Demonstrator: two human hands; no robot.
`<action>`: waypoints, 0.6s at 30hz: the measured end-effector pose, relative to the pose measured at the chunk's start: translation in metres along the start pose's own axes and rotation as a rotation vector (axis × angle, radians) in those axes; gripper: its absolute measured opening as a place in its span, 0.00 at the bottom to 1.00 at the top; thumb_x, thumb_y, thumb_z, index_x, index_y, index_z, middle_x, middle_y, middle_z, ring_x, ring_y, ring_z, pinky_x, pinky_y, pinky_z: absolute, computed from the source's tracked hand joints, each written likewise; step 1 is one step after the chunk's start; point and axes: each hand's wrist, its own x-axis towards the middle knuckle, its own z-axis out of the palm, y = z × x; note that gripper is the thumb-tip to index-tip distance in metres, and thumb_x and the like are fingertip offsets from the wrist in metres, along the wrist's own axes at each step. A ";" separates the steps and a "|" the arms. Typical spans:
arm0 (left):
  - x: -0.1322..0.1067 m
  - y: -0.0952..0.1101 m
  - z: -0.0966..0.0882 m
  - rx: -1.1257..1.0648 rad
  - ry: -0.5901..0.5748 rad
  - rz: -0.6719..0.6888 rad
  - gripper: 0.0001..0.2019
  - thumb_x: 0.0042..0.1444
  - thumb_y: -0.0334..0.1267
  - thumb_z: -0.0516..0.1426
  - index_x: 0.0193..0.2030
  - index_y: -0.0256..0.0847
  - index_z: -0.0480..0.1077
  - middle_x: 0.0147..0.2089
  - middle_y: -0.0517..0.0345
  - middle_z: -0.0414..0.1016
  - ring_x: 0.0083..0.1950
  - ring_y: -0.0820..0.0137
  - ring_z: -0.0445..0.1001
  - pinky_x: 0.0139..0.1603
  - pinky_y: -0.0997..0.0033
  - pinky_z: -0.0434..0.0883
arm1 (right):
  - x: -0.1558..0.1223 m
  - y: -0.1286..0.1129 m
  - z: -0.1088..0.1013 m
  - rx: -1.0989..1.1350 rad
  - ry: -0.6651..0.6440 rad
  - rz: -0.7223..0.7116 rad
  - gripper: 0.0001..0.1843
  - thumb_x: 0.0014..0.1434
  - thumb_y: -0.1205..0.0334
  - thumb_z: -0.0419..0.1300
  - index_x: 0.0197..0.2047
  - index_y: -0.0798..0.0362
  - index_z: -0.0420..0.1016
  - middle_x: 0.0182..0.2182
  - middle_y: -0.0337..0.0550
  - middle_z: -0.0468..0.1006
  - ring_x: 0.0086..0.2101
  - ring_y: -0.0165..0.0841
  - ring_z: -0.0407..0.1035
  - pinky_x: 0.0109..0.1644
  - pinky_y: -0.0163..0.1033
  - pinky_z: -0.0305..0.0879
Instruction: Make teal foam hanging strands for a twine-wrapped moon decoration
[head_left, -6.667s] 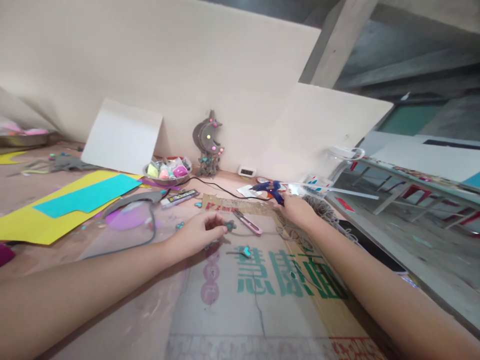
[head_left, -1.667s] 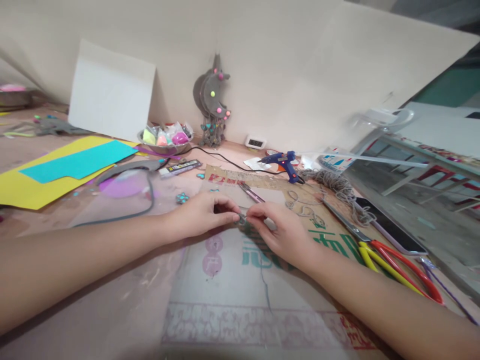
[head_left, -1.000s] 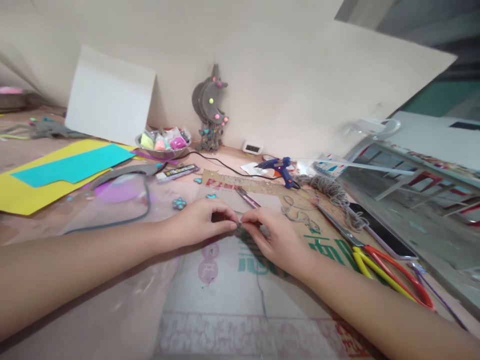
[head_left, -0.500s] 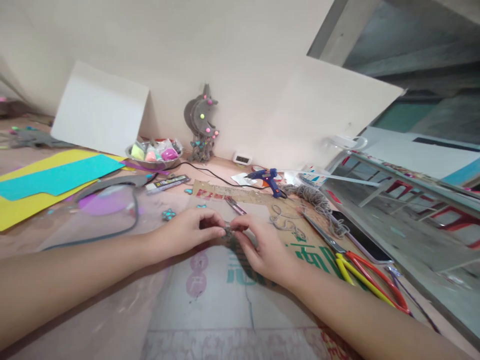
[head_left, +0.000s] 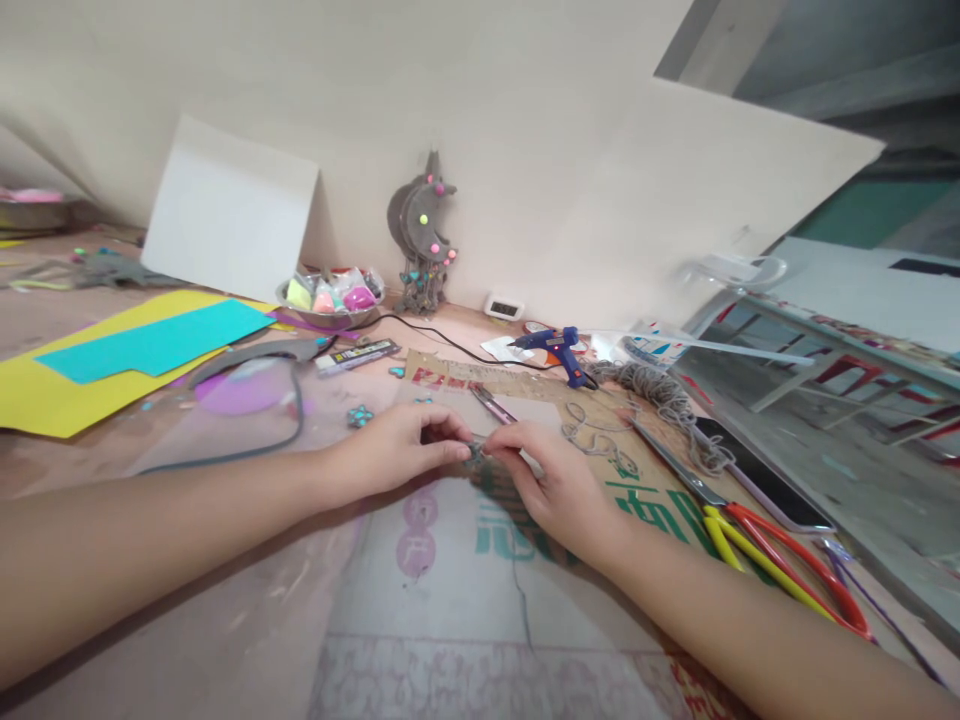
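Head camera: the left hand pinched a small grey piece between thumb and fingers, above the printed cardboard. The right hand met the piece's right edge with its fingertips; whether they gripped it could not be told. Just beyond the hands lay a pink craft knife, with a blue glue gun farther back. A turquoise-and-grey star lay near the left hand, while scissors rested right of the right forearm.

Bare forearms (hands likewise)
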 end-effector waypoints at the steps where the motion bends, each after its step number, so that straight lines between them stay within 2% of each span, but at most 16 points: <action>1: 0.000 0.000 0.000 0.003 0.003 0.001 0.08 0.57 0.39 0.55 0.38 0.40 0.73 0.37 0.59 0.78 0.39 0.70 0.74 0.39 0.73 0.68 | 0.000 0.000 0.000 0.000 0.000 -0.011 0.09 0.63 0.68 0.50 0.40 0.51 0.70 0.34 0.43 0.78 0.36 0.32 0.72 0.41 0.37 0.69; 7: 0.001 0.001 0.000 0.023 0.005 -0.002 0.08 0.56 0.39 0.56 0.38 0.40 0.73 0.36 0.59 0.79 0.38 0.70 0.74 0.39 0.72 0.68 | 0.001 -0.002 -0.002 0.002 -0.001 -0.078 0.10 0.64 0.69 0.49 0.42 0.51 0.70 0.35 0.42 0.79 0.37 0.31 0.72 0.42 0.37 0.69; 18: 0.001 -0.002 0.000 0.060 0.014 0.015 0.08 0.56 0.40 0.55 0.38 0.40 0.73 0.37 0.59 0.79 0.38 0.70 0.74 0.39 0.72 0.68 | 0.002 -0.001 -0.001 -0.026 -0.021 -0.065 0.10 0.64 0.68 0.49 0.41 0.51 0.71 0.35 0.44 0.78 0.37 0.32 0.73 0.41 0.38 0.70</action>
